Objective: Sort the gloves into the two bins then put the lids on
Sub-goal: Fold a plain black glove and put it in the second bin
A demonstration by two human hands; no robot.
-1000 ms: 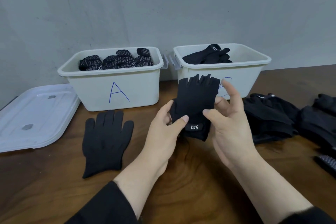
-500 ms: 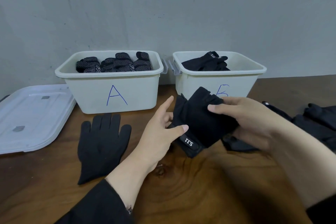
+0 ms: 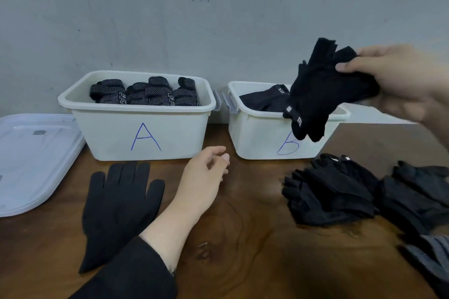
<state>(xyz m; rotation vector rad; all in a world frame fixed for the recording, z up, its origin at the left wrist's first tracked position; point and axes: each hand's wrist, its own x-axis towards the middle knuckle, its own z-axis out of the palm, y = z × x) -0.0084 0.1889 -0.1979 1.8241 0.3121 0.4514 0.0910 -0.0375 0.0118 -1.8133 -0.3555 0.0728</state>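
Glove (image 3: 323, 90) in the right hand (image 3: 398, 80), pinched at the finger end between thumb and curled fingers, cuff hanging down and to the left. Long axis runs diagonally from the grip toward the near rim of bin B (image 3: 267, 133); the cuff with its small white tag overlaps the bin's front wall as seen from the head camera, so the glove looks to be over or just in front of the opening, depth not certain. Bin B already holds plain black gloves; bin A (image 3: 145, 128) holds dotted ones. Left hand (image 3: 206, 177) holds nothing, fingers loosely curled, low over the table (image 3: 243, 238) in front of the gap between the bins. One flat black glove (image 3: 116, 211) lies just left of that hand, so the left is the nearer hand for it. Unsorted pile (image 3: 340, 192) sits right of centre, nearer the right hand. Lid (image 3: 29, 160) lies at far left, off both bins. Judgement: drop into B is next; release should wait until the cuff is inside the rim
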